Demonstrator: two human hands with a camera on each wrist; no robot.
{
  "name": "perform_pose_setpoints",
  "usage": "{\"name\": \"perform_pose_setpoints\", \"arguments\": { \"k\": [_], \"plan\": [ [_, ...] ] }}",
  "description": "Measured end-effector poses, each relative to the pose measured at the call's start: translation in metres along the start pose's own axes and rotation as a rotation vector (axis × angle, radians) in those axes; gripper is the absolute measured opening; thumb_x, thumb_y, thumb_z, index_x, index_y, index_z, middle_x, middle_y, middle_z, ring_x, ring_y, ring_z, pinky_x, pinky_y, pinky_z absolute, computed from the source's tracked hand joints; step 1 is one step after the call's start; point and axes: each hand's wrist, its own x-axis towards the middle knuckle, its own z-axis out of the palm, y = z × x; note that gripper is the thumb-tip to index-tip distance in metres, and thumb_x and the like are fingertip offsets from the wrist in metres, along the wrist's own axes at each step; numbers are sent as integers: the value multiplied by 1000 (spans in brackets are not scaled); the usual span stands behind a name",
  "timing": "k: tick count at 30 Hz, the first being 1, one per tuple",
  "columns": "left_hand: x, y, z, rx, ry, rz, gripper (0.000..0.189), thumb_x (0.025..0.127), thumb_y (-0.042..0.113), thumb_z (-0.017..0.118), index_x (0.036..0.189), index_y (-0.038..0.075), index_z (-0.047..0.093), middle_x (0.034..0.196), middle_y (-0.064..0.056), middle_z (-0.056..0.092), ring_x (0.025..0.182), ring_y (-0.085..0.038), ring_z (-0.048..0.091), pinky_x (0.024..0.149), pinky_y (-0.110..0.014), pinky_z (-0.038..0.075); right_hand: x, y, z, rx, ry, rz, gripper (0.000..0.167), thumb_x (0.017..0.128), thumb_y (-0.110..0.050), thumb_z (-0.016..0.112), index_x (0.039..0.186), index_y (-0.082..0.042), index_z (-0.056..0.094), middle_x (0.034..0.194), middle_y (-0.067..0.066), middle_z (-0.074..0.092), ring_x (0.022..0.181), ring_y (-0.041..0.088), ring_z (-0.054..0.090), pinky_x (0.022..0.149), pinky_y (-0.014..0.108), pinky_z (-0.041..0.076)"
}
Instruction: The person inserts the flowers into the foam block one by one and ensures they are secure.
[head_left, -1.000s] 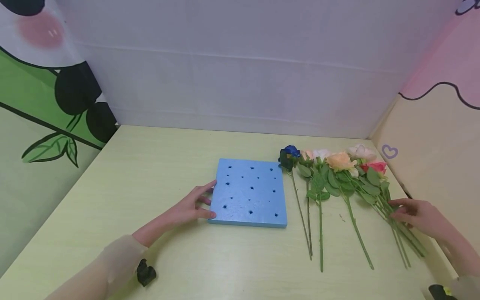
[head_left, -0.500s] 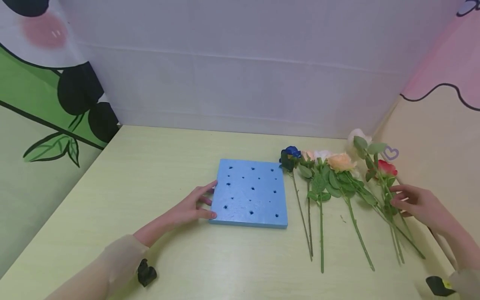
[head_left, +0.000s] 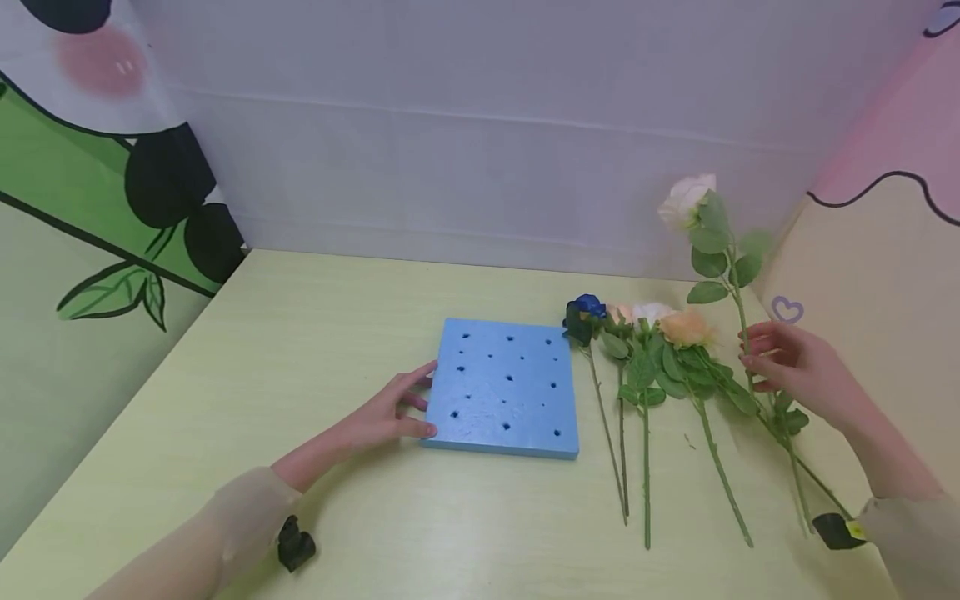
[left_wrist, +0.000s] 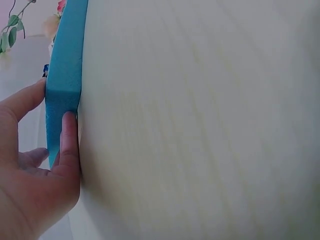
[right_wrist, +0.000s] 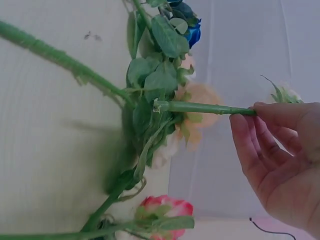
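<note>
A pale pinkish-white rose (head_left: 686, 202) stands upright above the table, its stem pinched between the thumb and fingers of my right hand (head_left: 802, 371). The cut lower end of its stem (right_wrist: 200, 107) juts past the fingertips in the right wrist view. At the left edge of a blue foam board (head_left: 491, 390) dotted with holes, my left hand (head_left: 382, 412) rests with spread fingers. In the left wrist view, its thumb and fingers touch the board's side (left_wrist: 67, 65).
Right of the board lie several artificial roses: a blue one (head_left: 588, 307), an orange one (head_left: 686, 328) and paler ones. A red-pink rose (right_wrist: 167, 215) shows in the right wrist view. Fabric walls (head_left: 480, 183) stand behind the table and at both sides.
My right hand has drawn the pale rose out of the right-hand bunch and raised it, moving up and slightly left. My left hand stays at the board.
</note>
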Motion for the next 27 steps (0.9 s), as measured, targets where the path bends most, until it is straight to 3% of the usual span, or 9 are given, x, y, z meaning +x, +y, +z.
{"name": "perform_pose_setpoints", "arguments": {
  "k": [8,12,22,27],
  "plan": [
    [-1,2,-1,6,0,-1,93,86,24,76,159,24,19,154,-12,35,122,-27,50,94,-30,47,35,-37,25,3,26,-15,31,95,-2,61,122,3,48,98,-9,59,78,-2,65,61,27,61],
    [-3,2,-1,19,-3,8,92,87,24,76,159,21,19,153,-14,36,123,-28,50,94,-30,47,48,-50,40,35,41,-41,31,95,-4,61,123,3,49,101,-2,57,80,0,65,63,26,61],
    [-6,5,-2,15,-26,28,95,86,22,76,160,18,16,152,-16,34,122,-28,49,92,-27,47,81,-66,77,166,94,-108,33,95,0,60,126,6,49,101,1,57,82,1,64,63,24,61],
    [-8,6,-3,6,-41,36,96,87,22,75,160,18,14,153,-17,33,122,-29,49,94,-27,48,97,-74,96,248,118,-153,30,95,1,60,123,6,50,101,12,60,83,7,67,66,28,62]
  ]
}}
